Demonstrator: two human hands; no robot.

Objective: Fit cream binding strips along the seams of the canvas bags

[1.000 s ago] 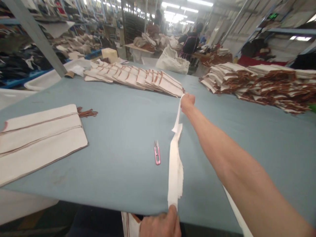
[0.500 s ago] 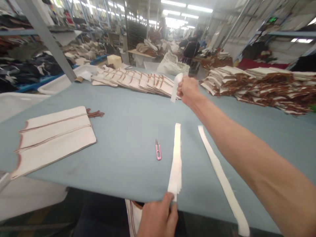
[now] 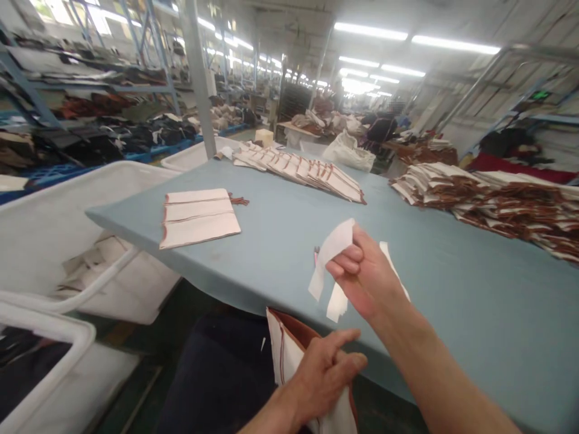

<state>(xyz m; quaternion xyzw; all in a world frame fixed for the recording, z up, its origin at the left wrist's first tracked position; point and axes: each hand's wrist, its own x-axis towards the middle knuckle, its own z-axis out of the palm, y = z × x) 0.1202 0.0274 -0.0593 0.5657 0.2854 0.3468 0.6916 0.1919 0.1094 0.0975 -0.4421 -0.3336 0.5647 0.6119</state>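
Note:
My right hand (image 3: 364, 277) is raised over the near edge of the grey-blue table (image 3: 452, 289), fingers closed on a short white fabric strip (image 3: 332, 252) that curls over them. More white strips (image 3: 338, 301) lie on the table just behind and under that hand. My left hand (image 3: 323, 374) hovers below the table edge with fingers loosely apart, resting on a cream bag with brown trim (image 3: 289, 355) on my lap. Pink thread snips (image 3: 315, 253) are mostly hidden behind the strip.
A folded cream panel (image 3: 199, 217) lies at the table's left. Rows of cream bags (image 3: 298, 170) and a tall stack with brown handles (image 3: 497, 196) sit at the back. White bins (image 3: 54, 241) stand left of the table. A person (image 3: 382, 129) works far behind.
My right hand pulled back from the far side to the near edge, holding a short strip. My left hand released the strip bundle and dropped to the bag. The view swung left.

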